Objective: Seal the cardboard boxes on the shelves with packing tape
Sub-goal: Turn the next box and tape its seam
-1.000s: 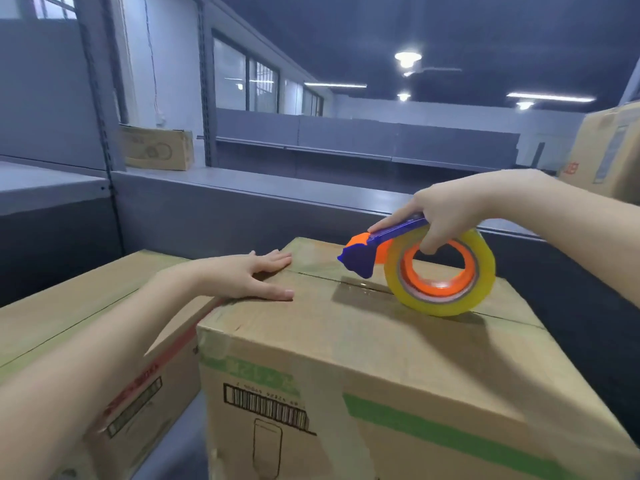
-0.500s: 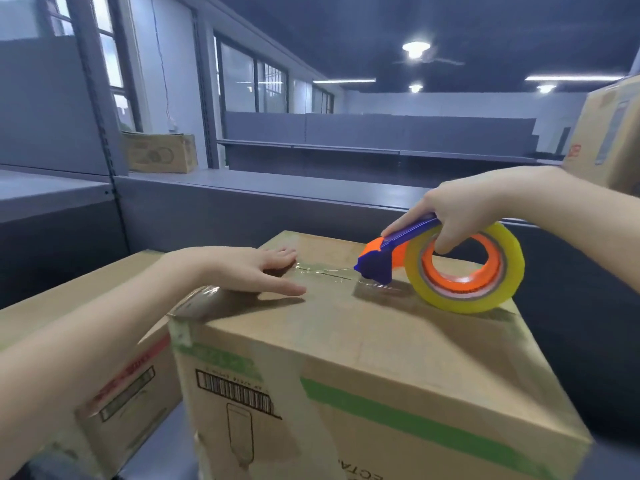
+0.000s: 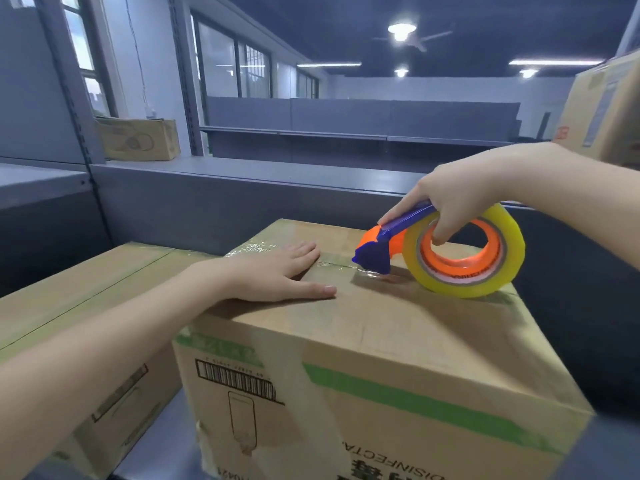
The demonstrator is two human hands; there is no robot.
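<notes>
The right hand (image 3: 457,199), fingers curled round the tape dispenser (image 3: 460,261), is dragging it farther toward 3 o'clock along the box (image 3: 381,341) seam (image 3: 334,265), extending the seal, while the left hand (image 3: 277,271) is pressing flat, fingers straight.

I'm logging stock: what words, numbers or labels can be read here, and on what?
"DISINFECTA", upside down, cut off at the picture's edge: front of the green-striped brown cardboard box.
Digits above its black barcode: too small to read.
Print inside the yellow tape roll with the orange core: blurred.
Red mark on the brown cardboard box at far right: unreadable.
</notes>
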